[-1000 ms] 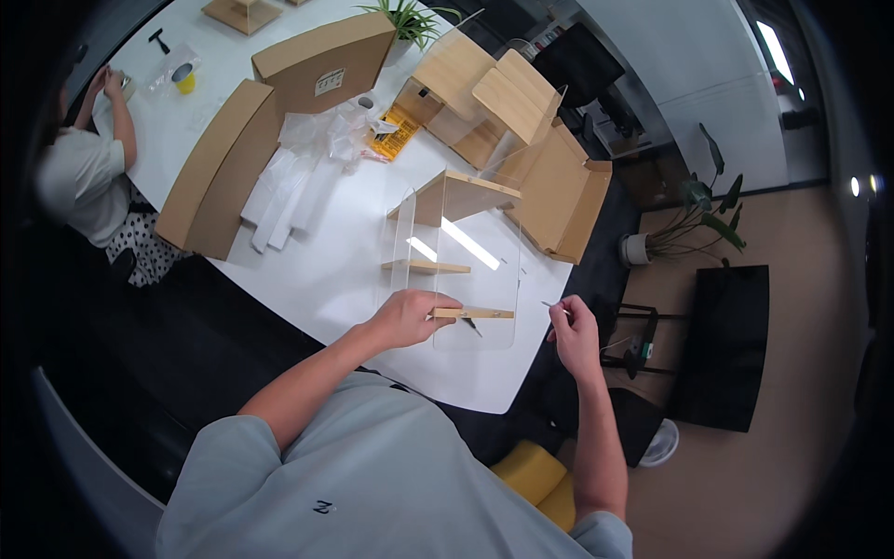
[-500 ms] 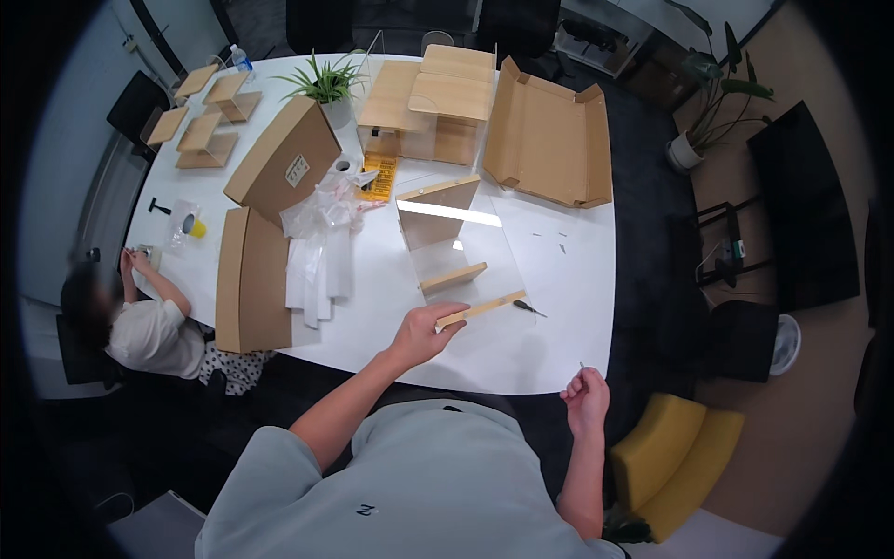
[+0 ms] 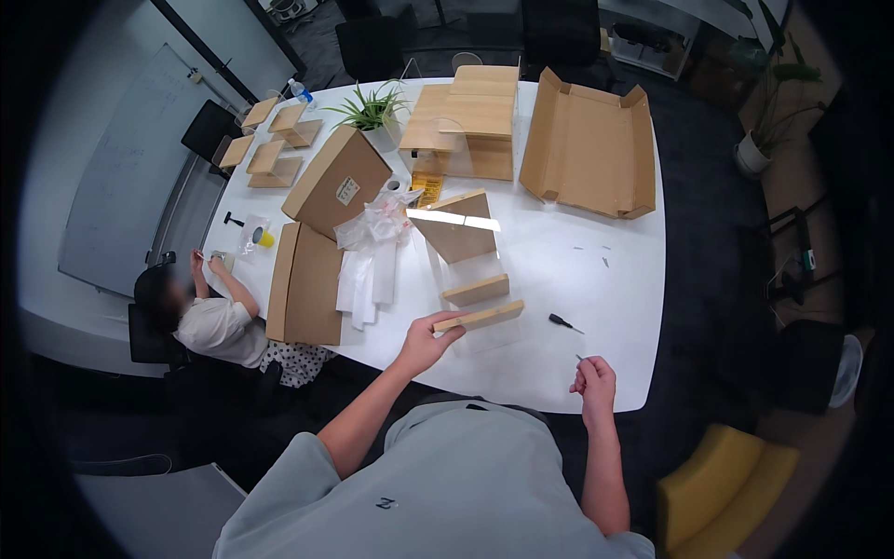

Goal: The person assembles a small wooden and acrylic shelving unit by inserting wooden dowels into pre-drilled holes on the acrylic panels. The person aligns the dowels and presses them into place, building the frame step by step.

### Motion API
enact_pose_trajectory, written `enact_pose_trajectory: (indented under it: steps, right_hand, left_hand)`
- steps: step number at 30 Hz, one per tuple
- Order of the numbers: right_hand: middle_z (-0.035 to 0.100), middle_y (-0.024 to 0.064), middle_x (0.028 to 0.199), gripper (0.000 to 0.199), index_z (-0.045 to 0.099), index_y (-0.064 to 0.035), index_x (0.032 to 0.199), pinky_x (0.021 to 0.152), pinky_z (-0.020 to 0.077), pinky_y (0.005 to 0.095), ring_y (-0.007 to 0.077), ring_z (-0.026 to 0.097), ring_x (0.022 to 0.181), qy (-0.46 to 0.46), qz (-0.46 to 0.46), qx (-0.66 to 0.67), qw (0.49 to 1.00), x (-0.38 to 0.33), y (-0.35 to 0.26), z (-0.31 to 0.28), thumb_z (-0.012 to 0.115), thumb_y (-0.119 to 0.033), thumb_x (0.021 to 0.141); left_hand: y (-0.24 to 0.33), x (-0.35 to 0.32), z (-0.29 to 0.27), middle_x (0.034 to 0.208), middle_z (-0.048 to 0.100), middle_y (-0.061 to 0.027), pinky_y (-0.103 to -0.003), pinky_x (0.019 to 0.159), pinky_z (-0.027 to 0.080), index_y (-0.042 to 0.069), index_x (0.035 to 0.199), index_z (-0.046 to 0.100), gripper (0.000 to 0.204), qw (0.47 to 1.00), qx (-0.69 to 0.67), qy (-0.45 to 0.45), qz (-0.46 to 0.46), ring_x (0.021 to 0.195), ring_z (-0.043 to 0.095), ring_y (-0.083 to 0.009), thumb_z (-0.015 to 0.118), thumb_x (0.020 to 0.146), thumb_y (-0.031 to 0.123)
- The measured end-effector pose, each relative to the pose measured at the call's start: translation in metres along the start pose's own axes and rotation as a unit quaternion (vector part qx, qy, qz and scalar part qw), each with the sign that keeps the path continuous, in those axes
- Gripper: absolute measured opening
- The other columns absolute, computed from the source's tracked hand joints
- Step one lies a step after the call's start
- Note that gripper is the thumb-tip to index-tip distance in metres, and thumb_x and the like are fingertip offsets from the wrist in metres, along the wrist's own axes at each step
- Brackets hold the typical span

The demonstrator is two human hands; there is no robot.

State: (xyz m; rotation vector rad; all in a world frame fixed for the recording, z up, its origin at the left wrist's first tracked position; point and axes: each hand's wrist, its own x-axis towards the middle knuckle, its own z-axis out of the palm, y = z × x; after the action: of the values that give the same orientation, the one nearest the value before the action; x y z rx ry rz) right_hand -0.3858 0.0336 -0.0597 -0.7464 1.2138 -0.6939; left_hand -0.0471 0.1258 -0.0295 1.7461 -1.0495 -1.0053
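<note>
Near the table's front edge my left hand (image 3: pixel 427 344) is closed on the end of a narrow wooden board (image 3: pixel 480 316). This board is part of an upright piece with a clear acrylic panel (image 3: pixel 484 244), a second short wooden board (image 3: pixel 477 290) and a larger wooden board (image 3: pixel 458 226) behind. To the right, my right hand (image 3: pixel 594 380) is raised over the table edge, pinching a small thin screw (image 3: pixel 579 358) between its fingertips. A black-handled screwdriver (image 3: pixel 563 322) lies on the table between the narrow board and my right hand.
Several small screws (image 3: pixel 604 261) lie right of the panel. Opened cardboard boxes (image 3: pixel 306 289), plastic wrapping (image 3: pixel 371 252) and a potted plant (image 3: pixel 370 113) stand left. Wooden-and-acrylic shelves (image 3: pixel 475 116) and a cardboard tray (image 3: pixel 596 149) are behind. A seated person (image 3: pixel 219 326) works at the left.
The view has turned, so the table sits further right. Against the table, the wood-and-acrylic piece has shifted left with my left hand, away from the screwdriver. My right hand has risen slightly.
</note>
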Motion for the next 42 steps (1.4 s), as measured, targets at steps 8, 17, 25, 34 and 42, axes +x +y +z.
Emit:
enact_pose_trajectory:
  steps: [8,17,25,34,42]
  right_hand:
    - [0.052,-0.0019,0.069,0.014,0.063,-0.0033,0.092,0.056,0.0502,0.0290,0.0073,0.047,0.056,-0.007,-0.033,-0.035,0.999,0.001,-0.001,-0.016,0.061,-0.010,0.103]
    - [0.054,-0.0040,0.069,0.019,0.068,0.0008,0.094,0.054,0.0414,0.0254,0.0048,0.048,0.060,0.047,-0.163,-0.166,0.972,-0.017,-0.032,0.013,0.065,-0.014,0.105]
    - [0.054,0.0035,0.060,0.012,0.069,0.0035,0.095,0.053,0.0380,0.0288,0.0088,0.046,0.054,0.007,-0.295,-0.387,0.874,-0.042,-0.097,0.094,0.070,-0.008,0.100]
    - [0.067,0.0141,0.069,0.013,0.071,0.0026,0.097,0.058,0.0486,0.0355,0.0250,0.062,0.057,0.011,-0.280,-0.547,0.789,-0.037,-0.135,0.147,0.071,-0.010,0.099]
    - [0.072,0.0137,0.089,0.006,0.071,-0.0013,0.098,0.072,0.0575,0.0419,0.0328,0.071,0.080,-0.046,-0.385,-0.664,0.640,-0.019,-0.140,0.154,0.070,-0.008,0.097]
  left_hand:
    - [-0.007,-0.002,-0.005,0.126,0.076,-0.0080,-0.031,0.104,0.054,0.001,0.136,0.071,0.037,0.996,0.087,-0.036,-0.007,0.117,0.069,-0.0155,0.074,0.099,0.004]
    - [-0.006,-0.002,-0.048,0.163,0.048,-0.0133,-0.051,0.119,0.051,0.003,0.158,0.048,0.053,0.898,-0.380,-0.176,-0.136,0.149,0.049,-0.0275,0.059,0.108,0.018]
    - [-0.012,0.033,-0.021,0.156,0.056,-0.0092,-0.043,0.119,0.052,0.003,0.157,0.053,0.051,0.925,-0.260,-0.267,-0.079,0.142,0.056,-0.0217,0.059,0.112,0.026]
    - [-0.008,0.048,0.009,0.152,0.057,-0.0049,-0.037,0.110,0.057,0.008,0.158,0.055,0.049,0.912,-0.280,-0.295,-0.048,0.128,0.060,-0.0154,0.058,0.113,0.027]
    - [-0.004,0.058,-0.011,0.151,0.056,-0.0052,-0.034,0.093,0.061,0.011,0.156,0.057,0.054,0.922,-0.177,-0.340,-0.056,0.120,0.064,-0.0153,0.064,0.108,0.033]
